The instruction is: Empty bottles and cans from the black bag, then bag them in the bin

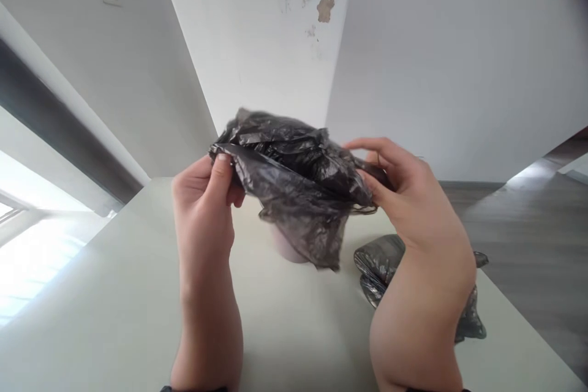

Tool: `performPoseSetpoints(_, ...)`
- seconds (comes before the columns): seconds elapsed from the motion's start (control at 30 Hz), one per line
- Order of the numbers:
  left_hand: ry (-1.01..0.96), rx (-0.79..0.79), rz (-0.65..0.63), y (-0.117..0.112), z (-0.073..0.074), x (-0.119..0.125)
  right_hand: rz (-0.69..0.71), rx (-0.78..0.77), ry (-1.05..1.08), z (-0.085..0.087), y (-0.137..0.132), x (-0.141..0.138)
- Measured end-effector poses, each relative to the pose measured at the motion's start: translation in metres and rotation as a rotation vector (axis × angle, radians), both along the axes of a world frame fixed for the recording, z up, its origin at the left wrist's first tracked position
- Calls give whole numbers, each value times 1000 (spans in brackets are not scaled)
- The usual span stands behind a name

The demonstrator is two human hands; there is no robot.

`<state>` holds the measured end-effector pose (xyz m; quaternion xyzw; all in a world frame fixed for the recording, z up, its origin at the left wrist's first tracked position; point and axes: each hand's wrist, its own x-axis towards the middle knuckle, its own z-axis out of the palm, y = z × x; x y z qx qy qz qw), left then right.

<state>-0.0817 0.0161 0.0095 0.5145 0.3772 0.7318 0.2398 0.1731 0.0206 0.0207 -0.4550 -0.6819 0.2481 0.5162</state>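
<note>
Black plastic bag [294, 174], gripped aloft at opposite sides by the left hand [204, 188] and right hand [407, 177]; the step seems to be spreading it, and a next move would call for parting its layers; behind lie a half-hidden pinkish object [285, 247] and the table [119, 294]

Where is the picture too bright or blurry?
Head view: glare whitens the left edge beside the table; same view: light gleams on the floor, the held bag looks slightly soft, and the top right corner is dark.
</note>
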Motion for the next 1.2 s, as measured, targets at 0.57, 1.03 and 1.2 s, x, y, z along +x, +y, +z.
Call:
performPoseSetpoints(0.57, -143, 110, 53, -1, 6, -9, -241, 541, -186, -6, -21, -60)
performPoseSetpoints(1.03, 142, -172, -153, -32, 15, -11, 58, -62, 390, -14, -10, -58)
performPoseSetpoints(1.2, 381, -289, -474, -28, 12, -24, -2, -74, 400, -12, -6, -47)
